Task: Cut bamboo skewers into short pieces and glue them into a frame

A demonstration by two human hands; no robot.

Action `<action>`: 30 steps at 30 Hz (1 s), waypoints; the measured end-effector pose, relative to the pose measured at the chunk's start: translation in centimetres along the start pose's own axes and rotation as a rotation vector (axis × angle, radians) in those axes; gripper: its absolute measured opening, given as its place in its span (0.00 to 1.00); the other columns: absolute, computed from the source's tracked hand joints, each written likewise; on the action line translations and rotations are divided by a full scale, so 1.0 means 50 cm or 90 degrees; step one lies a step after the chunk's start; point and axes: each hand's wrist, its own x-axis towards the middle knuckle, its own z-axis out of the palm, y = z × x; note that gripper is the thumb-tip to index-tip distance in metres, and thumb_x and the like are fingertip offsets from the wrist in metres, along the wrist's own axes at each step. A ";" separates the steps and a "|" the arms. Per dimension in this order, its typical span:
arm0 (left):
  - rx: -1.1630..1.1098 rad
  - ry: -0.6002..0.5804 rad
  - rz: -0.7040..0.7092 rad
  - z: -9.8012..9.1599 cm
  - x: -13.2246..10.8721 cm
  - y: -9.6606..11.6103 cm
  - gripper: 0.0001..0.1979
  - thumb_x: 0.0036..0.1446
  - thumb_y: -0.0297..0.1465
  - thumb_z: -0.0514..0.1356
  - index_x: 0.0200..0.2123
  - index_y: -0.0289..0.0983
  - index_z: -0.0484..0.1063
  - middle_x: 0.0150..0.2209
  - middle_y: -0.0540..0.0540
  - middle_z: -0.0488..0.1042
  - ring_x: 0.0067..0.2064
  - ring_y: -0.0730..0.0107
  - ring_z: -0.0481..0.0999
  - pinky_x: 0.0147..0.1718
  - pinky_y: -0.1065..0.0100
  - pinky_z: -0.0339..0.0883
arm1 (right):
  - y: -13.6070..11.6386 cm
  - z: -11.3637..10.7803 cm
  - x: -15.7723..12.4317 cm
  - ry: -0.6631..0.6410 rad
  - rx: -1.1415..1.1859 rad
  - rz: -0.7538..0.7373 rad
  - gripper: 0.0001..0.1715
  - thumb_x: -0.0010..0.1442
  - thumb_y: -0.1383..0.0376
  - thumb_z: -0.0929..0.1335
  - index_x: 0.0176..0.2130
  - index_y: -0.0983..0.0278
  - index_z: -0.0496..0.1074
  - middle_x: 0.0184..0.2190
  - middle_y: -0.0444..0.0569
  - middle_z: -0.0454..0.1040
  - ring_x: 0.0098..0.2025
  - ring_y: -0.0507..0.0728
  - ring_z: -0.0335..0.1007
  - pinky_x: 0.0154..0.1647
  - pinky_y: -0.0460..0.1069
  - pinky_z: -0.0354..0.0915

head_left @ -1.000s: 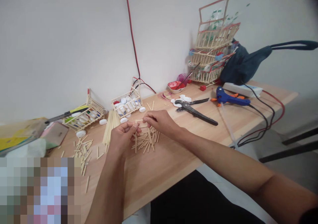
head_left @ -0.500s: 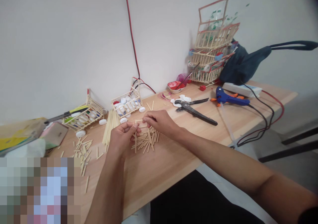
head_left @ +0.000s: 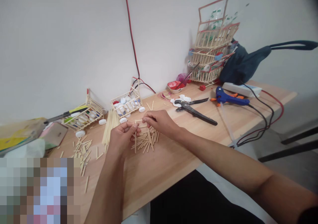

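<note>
My left hand [head_left: 124, 134] pinches the left side of a small frame of pale wooden sticks [head_left: 142, 126], thumb and fingers pressed together. On the frame's right side, the fingers of my right hand [head_left: 159, 122] are closed on its top corner. Two sticks of the frame point down toward the table. Beneath and just behind it lies a loose pile of short sticks [head_left: 146, 141]. Left of my hands is a bundle of long sticks [head_left: 109, 129], and farther left are scattered cut pieces [head_left: 84, 151].
Along the wall stand two small stick carts [head_left: 126, 106] [head_left: 84, 118] with bottle caps. Behind my right arm lie black cutters [head_left: 195, 113], a blue glue gun [head_left: 231, 99] with a cable, a dish of red paint [head_left: 175, 86] and stacked stick carts [head_left: 211, 48].
</note>
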 end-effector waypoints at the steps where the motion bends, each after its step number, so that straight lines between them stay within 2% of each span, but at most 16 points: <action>1: 0.000 -0.001 0.000 0.000 0.000 0.000 0.20 0.35 0.43 0.71 0.23 0.33 0.74 0.22 0.47 0.74 0.23 0.77 0.67 0.20 0.75 0.53 | 0.000 0.000 0.000 0.000 -0.001 0.000 0.11 0.61 0.69 0.65 0.28 0.66 0.73 0.22 0.41 0.73 0.26 0.47 0.65 0.31 0.42 0.55; 30: 0.005 -0.003 0.002 0.000 0.001 0.000 0.20 0.34 0.43 0.71 0.24 0.33 0.73 0.23 0.46 0.74 0.23 0.76 0.67 0.20 0.75 0.54 | -0.004 -0.002 0.000 -0.002 0.006 0.008 0.11 0.61 0.69 0.65 0.28 0.66 0.73 0.22 0.41 0.73 0.25 0.47 0.65 0.31 0.42 0.55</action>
